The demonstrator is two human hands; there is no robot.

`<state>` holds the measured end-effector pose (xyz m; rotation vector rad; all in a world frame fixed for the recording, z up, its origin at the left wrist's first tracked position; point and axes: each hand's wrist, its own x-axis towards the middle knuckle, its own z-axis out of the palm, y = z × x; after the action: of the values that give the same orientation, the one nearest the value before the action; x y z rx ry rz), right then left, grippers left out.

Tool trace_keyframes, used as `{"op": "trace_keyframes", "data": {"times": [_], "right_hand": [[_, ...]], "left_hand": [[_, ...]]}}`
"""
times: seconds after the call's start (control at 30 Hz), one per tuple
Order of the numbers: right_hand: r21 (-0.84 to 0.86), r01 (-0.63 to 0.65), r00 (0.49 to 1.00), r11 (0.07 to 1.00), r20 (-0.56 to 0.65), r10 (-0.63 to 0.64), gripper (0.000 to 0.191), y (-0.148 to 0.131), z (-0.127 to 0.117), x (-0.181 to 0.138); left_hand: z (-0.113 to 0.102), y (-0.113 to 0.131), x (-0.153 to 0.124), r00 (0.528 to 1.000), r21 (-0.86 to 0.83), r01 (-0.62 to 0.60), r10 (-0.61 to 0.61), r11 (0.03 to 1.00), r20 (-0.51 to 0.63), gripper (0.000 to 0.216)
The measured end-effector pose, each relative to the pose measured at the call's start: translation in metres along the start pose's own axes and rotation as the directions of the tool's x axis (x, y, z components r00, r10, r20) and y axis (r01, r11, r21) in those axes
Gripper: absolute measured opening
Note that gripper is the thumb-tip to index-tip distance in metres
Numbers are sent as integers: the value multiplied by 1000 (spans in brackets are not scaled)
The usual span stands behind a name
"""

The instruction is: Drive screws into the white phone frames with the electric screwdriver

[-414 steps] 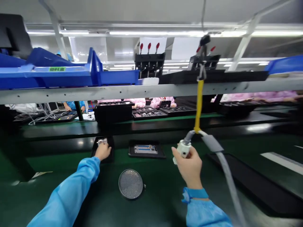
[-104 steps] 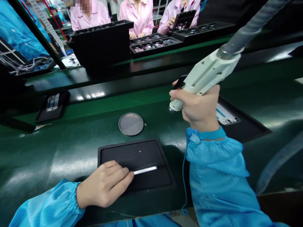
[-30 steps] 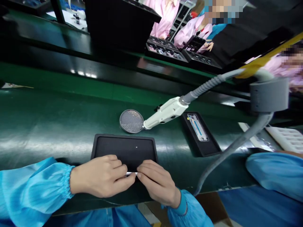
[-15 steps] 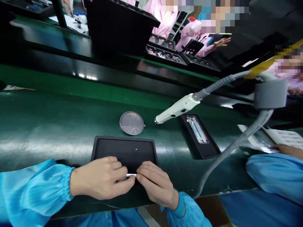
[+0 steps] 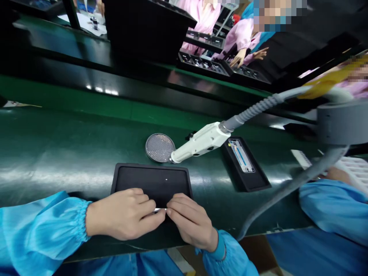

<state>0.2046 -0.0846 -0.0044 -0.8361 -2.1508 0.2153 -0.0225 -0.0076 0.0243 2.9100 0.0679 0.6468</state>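
Observation:
My left hand (image 5: 123, 215) and my right hand (image 5: 192, 222) meet over the near edge of a black tray (image 5: 143, 182). Between them they pinch a slim, shiny white object (image 5: 160, 209). Only a short stretch of it shows between the fingertips, so I cannot make out its kind. Both hands are closed, with thumbs and fingers pressed together. A tiny white speck (image 5: 166, 179) lies on the tray floor just beyond the right fingers. The near part of the tray is hidden under my hands.
Past the tray lies a round perforated metal disc (image 5: 160, 148). A white nozzle (image 5: 198, 143) on a grey hose (image 5: 287, 184) hangs across the bench. Right of it, a black case (image 5: 255, 182) holds a phone frame (image 5: 241, 156). A co-worker's blue sleeve (image 5: 333, 207) is at the right.
The hanging nozzle has swung left and toward me, its tip now at the disc's edge. My hands have barely moved. Across the bench, a pink-sleeved person's hand has come down over the trays.

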Motion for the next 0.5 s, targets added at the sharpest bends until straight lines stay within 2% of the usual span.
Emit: {"op": "trace_keyframes", "data": {"times": [0.17,0.33,0.5], "right_hand": [[1,-11,1000,1000,2,11,21,0,-1,-2],[14,-4,1000,1000,22,4,20,0,-2,-1],[10,1,1000,1000,4,-1,19,1,-1,-2]], "left_hand": [[0,0,1,1000,14,5,-5,1000,-13,23],[0,0,1,1000,-16,14,-14,1000,26,24],[0,0,1,1000,8,10,-10,1000,-22,22]]}}
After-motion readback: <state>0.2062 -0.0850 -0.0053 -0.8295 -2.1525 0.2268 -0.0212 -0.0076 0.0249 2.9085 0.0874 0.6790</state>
